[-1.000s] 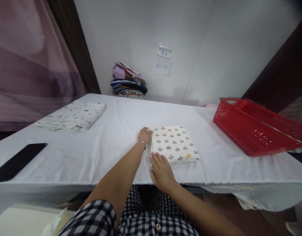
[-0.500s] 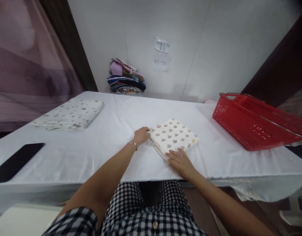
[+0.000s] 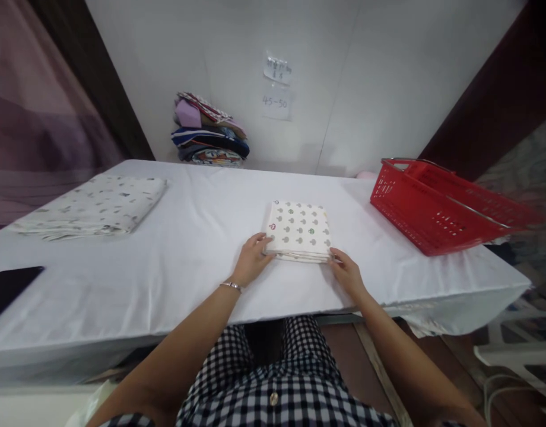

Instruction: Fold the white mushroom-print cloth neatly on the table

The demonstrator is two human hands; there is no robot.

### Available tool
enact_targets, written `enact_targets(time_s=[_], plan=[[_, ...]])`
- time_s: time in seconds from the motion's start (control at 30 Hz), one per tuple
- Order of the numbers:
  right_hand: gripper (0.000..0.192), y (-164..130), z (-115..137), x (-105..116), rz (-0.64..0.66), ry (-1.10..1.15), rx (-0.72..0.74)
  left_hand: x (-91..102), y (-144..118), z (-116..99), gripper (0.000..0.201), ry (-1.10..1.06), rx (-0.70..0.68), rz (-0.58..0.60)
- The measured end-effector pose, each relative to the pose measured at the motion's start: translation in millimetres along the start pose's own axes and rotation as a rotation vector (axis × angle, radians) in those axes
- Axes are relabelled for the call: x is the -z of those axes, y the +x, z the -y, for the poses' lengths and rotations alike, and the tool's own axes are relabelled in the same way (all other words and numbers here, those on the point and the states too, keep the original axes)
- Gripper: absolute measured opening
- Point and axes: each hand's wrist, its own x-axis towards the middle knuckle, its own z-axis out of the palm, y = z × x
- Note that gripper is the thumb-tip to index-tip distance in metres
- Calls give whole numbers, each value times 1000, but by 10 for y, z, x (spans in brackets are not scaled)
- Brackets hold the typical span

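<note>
Right now a folded cloth point(image 3: 300, 230), white with small printed shapes, lies flat on the white-covered worktop point(image 3: 197, 249), and it serves as the landmark for everything else. At the near left corner of the folded cloth sits the left hand point(image 3: 250, 259), fingers bent and closed on that corner, with a thin bracelet on the wrist just behind it. At the near right corner of the folded cloth sits the right hand point(image 3: 346, 274), its fingertips pinching the stacked edges there. Both hands thus grip the near edge, one at each end, and the cloth stretches away from them toward the wall.

Well to the right of the folded cloth stands a red basket point(image 3: 437, 207), tilted, close to the worktop's right edge. Well to the left of the folded cloth lies a larger patterned sheet point(image 3: 90, 204), also folded flat. Farther left and nearer than the folded cloth, a dark phone point(image 3: 8, 287) lies at the picture's edge. Beyond the folded cloth and to its left, against the wall, a pile of coloured fabrics point(image 3: 208, 133) rests, with two paper notes point(image 3: 276, 89) stuck on the wall beside it.
</note>
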Motion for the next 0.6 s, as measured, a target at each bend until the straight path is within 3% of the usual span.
enact_targets(time_s=[0.13, 0.23, 0.37, 0.6], plan=[[37, 18, 27, -70, -14, 114, -6, -19, 42, -10, 22, 62, -39, 77], [32, 31, 17, -122, -80, 122, -31, -19, 72, 6, 22, 63, -51, 78], [27, 44, -25, -145, -140, 159, -14, -10, 74, 35, 27, 53, -127, 54], [24, 75, -59, -59, -87, 192, 1, -2, 52, 36, 23, 100, -199, -35]])
